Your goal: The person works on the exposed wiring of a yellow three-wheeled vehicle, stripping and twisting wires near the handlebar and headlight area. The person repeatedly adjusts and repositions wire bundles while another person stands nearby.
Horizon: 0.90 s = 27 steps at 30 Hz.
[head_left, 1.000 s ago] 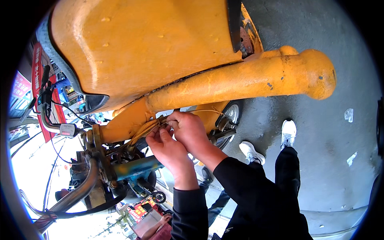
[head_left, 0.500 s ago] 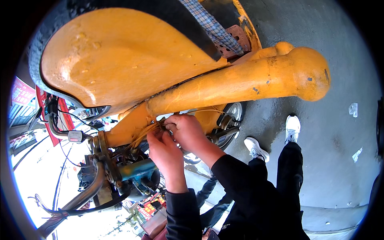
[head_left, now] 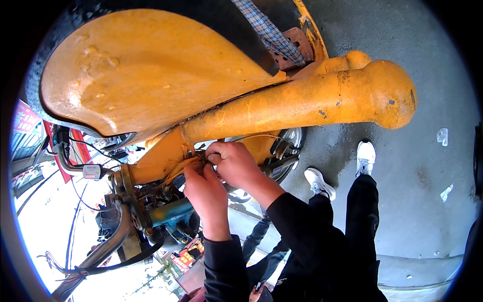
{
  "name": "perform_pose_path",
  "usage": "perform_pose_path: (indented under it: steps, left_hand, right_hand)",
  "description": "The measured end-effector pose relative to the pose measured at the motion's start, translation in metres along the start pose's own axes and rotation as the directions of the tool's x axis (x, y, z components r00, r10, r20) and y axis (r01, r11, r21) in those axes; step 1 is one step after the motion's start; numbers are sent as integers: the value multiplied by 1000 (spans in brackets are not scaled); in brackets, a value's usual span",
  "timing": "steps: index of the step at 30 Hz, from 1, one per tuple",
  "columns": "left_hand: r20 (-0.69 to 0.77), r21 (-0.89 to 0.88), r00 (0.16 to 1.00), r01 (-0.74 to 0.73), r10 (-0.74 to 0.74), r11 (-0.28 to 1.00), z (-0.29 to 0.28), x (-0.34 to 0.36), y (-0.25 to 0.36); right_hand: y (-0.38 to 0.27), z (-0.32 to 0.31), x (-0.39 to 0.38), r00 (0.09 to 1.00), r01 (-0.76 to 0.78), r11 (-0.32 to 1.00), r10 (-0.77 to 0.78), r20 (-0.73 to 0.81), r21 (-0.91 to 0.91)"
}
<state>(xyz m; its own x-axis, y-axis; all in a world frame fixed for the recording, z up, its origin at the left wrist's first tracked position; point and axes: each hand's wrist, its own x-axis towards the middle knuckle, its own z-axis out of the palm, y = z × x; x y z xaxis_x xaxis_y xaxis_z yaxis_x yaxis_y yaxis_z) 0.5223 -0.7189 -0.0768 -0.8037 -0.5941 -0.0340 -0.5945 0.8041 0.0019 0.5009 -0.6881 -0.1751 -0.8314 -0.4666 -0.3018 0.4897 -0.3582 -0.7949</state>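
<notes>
Grey pavement (head_left: pixel 422 166) spreads beneath a rounded yellow panel (head_left: pixel 151 60) and a thick yellow tube (head_left: pixel 302 103). Just below the tube, the person's right hand (head_left: pixel 236 163) and left hand (head_left: pixel 207 195) sit close together, half curled; how tightly they close, and on what, cannot be told. Yellow spiral-wrapped cable (head_left: pixel 176 171) reaches the left hand.
</notes>
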Motion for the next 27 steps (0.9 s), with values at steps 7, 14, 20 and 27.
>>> perform_pose_path:
  steps: [7, 14, 20, 27]
  left_hand:
    - [59, 165, 996, -81, 72, 983, -2, 20, -20]
    - [149, 430, 985, -146, 89, 891, -6, 32, -5]
    - [237, 642, 968, -221, 84, 734, -12, 35, 18]
    - [339, 670, 935, -320, 107, 670, -21, 46, 31]
  right_hand:
    - [-8, 5, -13, 952, -292, 888, 304, 23, 356]
    - [11, 33, -14, 927, -248, 530, 372, 41, 811]
    - [15, 38, 1, 911, -293, 663, 412, -9, 689]
    - [10, 21, 12, 867, -483, 666, 455, 205, 568]
